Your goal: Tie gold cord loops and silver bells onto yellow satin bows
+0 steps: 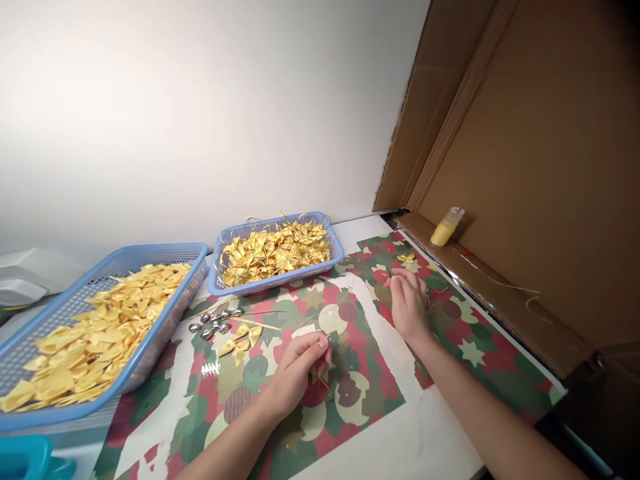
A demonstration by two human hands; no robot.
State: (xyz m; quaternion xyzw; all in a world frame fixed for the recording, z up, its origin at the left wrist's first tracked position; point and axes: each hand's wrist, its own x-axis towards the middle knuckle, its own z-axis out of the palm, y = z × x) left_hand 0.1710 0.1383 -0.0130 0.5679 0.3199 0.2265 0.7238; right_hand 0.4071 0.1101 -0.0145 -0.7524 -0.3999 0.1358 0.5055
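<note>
My left hand (300, 367) is closed in a pinch over the patterned paper, and a thin gold cord (323, 381) shows at its fingertips, with a loop hanging below. Further right and back, my right hand (407, 300) is also closed, its fingertips pressed together on something small and dark that I cannot make out. Left of my left hand lie several yellow ribbon bows (241, 343). Beside them sits a cluster of silver jingle bells (215, 323), with loose gold cords around it. A small yellow bow (406, 258) rests just beyond my right hand.
A blue basket (215, 283) at the back holds corded yellow bows. Another blue basket (127, 393) on the left holds yellow ribbon pieces. A small yellow bottle (447, 228) stands on the cardboard ledge, by a tall cardboard wall (540, 167). A teal container (25, 459) sits front left.
</note>
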